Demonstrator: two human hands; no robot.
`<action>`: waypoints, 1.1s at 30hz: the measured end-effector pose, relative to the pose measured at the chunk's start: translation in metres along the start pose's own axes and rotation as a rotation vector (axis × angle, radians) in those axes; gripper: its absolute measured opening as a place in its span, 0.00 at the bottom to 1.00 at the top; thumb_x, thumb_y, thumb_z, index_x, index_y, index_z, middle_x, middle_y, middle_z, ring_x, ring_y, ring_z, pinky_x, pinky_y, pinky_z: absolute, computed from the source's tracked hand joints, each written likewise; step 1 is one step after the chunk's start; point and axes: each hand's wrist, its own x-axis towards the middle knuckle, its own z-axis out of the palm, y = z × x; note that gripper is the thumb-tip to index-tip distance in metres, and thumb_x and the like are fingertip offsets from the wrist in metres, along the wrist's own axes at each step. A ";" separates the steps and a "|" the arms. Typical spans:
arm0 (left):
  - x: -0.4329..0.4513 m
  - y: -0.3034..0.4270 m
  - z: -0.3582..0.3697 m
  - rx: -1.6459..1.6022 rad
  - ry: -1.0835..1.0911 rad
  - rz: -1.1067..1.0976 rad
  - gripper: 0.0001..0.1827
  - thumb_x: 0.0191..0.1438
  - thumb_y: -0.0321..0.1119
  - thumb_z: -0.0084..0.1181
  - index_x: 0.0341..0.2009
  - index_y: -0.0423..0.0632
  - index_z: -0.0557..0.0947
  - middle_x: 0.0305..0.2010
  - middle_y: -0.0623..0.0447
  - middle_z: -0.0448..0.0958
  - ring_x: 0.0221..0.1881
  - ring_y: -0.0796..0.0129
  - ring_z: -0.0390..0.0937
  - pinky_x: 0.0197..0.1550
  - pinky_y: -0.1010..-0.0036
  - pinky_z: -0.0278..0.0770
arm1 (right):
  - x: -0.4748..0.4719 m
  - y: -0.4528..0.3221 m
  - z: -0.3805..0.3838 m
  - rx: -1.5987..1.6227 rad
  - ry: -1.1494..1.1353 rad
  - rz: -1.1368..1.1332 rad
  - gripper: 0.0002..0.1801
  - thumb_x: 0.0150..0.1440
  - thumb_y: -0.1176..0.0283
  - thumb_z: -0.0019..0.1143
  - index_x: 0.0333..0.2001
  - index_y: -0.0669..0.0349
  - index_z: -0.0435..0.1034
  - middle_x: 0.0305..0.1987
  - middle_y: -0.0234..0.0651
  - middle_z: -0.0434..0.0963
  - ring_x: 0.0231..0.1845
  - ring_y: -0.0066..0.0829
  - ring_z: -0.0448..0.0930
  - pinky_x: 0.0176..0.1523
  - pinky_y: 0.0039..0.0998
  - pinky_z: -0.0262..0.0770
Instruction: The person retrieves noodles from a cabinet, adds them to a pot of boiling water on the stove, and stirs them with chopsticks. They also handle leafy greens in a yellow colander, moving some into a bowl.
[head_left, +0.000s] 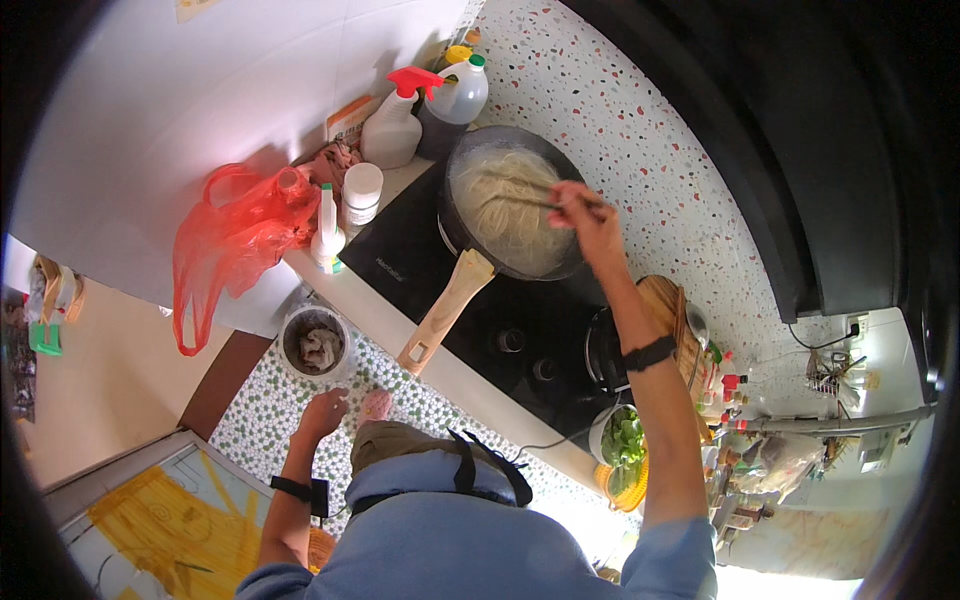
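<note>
My right hand (583, 212) grips a pair of dark chopsticks (517, 198), slightly blurred, over a wok (566, 154). The chopstick ends dip into pale noodles (504, 217) in cloudy liquid. This wok sits on a black glass cooktop (405, 232), its wooden handle (450, 307) pointing towards me past the counter edge. Down at my side hangs my left hand (324, 412), loosely curled, near a bin (346, 337) on the floor with crumpled waste inside. Whether its fingers hold anything is unclear.
Left of the cooktop stand a spray bottle with a red trigger (391, 131), a white jar (362, 193) and a red plastic bag (244, 232). To the right are a black pot (600, 349), a wooden board (660, 296) and a bowl of leafy greens (624, 442). A range hood (787, 150) overhangs.
</note>
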 end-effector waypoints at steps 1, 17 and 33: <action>-0.001 -0.001 0.001 -0.029 0.004 0.010 0.14 0.53 0.37 0.54 0.43 0.45 0.78 0.33 0.41 0.79 0.35 0.48 0.78 0.38 0.60 0.75 | 0.005 0.003 0.000 0.037 0.139 0.049 0.15 0.60 0.65 0.50 0.40 0.67 0.74 0.32 0.38 0.78 0.28 0.25 0.79 0.35 0.23 0.77; -0.001 -0.011 0.006 0.058 -0.054 -0.058 0.15 0.50 0.36 0.52 0.42 0.43 0.77 0.31 0.37 0.78 0.36 0.45 0.77 0.38 0.58 0.74 | 0.008 0.033 -0.062 0.124 0.276 0.274 0.13 0.58 0.67 0.50 0.37 0.68 0.73 0.31 0.41 0.78 0.26 0.29 0.80 0.32 0.26 0.79; 0.008 -0.009 0.006 0.015 -0.037 -0.032 0.15 0.51 0.35 0.51 0.43 0.44 0.78 0.31 0.39 0.78 0.36 0.45 0.77 0.39 0.59 0.74 | 0.025 0.036 -0.074 0.180 0.303 0.352 0.15 0.57 0.66 0.51 0.40 0.67 0.74 0.30 0.39 0.79 0.27 0.27 0.79 0.33 0.25 0.78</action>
